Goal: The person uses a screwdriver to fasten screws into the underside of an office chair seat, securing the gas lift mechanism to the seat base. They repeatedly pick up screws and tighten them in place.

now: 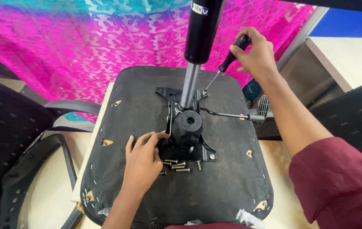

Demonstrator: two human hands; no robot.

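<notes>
Evidently the screwdriver [226,63] is gripped by the right hand [255,53]; the bracket [185,146] is steadied by the left hand's [142,163] loosely open fingers; the shaft should be kept square.

Two bare forearms in view, no gloves, rings, watch or wristband seen. Left hand [140,163]: forearm uncovered to the frame edge. Right hand [255,53]: forearm bare up to a dark maroon sleeve [338,186], plain woven cloth, loose fit, pushed up near the elbow. Fingers [149,138] bare, nails short.
</notes>
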